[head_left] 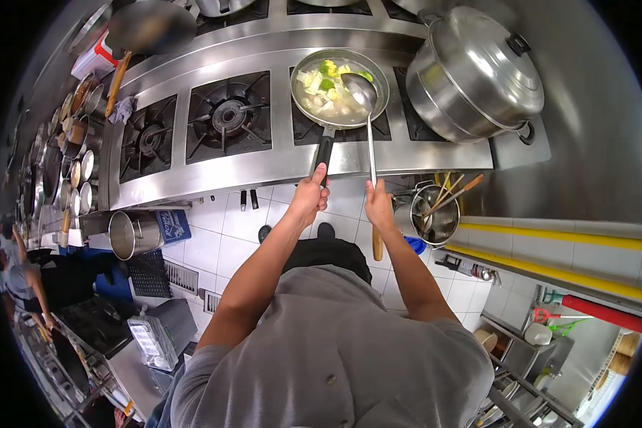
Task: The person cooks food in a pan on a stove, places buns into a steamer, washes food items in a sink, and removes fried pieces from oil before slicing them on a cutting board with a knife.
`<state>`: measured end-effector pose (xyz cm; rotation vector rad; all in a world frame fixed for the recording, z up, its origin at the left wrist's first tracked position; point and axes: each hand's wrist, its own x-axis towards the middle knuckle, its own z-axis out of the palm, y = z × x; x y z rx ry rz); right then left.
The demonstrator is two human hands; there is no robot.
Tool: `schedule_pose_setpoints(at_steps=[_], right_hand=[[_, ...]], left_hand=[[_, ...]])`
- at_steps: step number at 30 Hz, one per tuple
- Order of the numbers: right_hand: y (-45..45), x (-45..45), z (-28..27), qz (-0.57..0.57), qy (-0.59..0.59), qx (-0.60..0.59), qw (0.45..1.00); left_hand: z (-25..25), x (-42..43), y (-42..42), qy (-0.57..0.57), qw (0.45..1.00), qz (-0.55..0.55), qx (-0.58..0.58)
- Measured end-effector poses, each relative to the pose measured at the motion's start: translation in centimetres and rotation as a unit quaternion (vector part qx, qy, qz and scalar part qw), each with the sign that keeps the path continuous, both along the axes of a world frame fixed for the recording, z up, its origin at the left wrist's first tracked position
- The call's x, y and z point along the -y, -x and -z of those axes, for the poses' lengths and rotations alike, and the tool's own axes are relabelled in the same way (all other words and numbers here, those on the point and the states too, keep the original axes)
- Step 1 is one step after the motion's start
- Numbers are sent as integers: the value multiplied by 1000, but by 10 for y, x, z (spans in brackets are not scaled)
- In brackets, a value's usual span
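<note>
My left hand (309,196) is closed round the black handle of a frying pan (308,113), which sits over a burner on the steel stove. Pale cut vegetables and green pieces (326,84) lie in a light liquid inside it. In my right hand (379,206) I grip the long metal shaft of a ladle (371,143), its wooden end hanging below my fist. The ladle's bowl rests in the pan, at the right side of the vegetables. Whether the bowl holds any liquid I cannot tell.
A large lidded steel pot (449,85) stands right of the pan. Bare burners (229,116) are to the left. Below the stove's front edge on the right is a metal pot (446,217) with utensils. Another steel pot (123,236) stands lower left. Other people (28,278) are at far left.
</note>
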<state>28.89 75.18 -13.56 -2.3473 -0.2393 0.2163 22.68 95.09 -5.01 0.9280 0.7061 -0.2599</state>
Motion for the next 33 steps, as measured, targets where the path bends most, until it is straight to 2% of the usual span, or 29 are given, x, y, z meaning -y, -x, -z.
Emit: schedule_pose_setpoints(at_steps=[1, 5, 11, 15, 16, 19, 20, 21, 22, 23, 24, 25, 28, 29, 31, 32, 33], right_hand=[[1, -3, 8, 16, 20, -19, 999], [-5, -22, -27, 21, 25, -28, 999], [-40, -27, -25, 4, 26, -3, 1000], [-106, -29, -74, -12, 108, 67, 992], [-123, -25, -75, -42, 120, 116, 985], [-157, -5, -65, -93, 186, 116, 971], [-165, 4, -50, -122, 183, 171, 960], [-161, -1, -62, -124, 185, 173, 959], [-150, -4, -86, -79, 80, -51, 992], [-136, -10, -114, -30, -31, -270, 962], [-118, -20, -138, -1, -114, -360, 926], [-114, -28, -145, -2, -115, -356, 927], [-107, -44, -154, 23, -227, -507, 831], [-106, -51, -154, 24, -230, -505, 831], [-101, -65, -149, 77, -350, -602, 713], [-99, -69, -142, 74, -357, -599, 713], [-94, -74, -134, 79, -438, -631, 636]], left_hand=[[2, 0, 1, 14, 1000, -5, -7], [1, -1, 3, -21, 1000, 11, -17], [0, -10, 1, -42, 998, 35, -22], [-1, -14, 15, -40, 996, 75, -20], [-5, -14, 20, -58, 995, 78, -1], [-2, -29, 49, -70, 994, 86, 9], [4, -39, 66, -85, 993, 80, 25], [11, -51, 85, -100, 992, 74, 39], [21, -64, 106, -104, 992, 55, 37], [28, -79, 128, -111, 993, 36, 36], [30, -95, 149, -123, 992, 22, 20], [32, -108, 166, -135, 991, 7, 4], [26, -138, 195, -124, 992, -2, -34], [25, -142, 195, -126, 992, 1, -32], [24, -145, 190, -142, 990, -10, 4], [24, -147, 186, -148, 989, -7, 24], [20, -148, 181, -154, 988, -6, 28]])
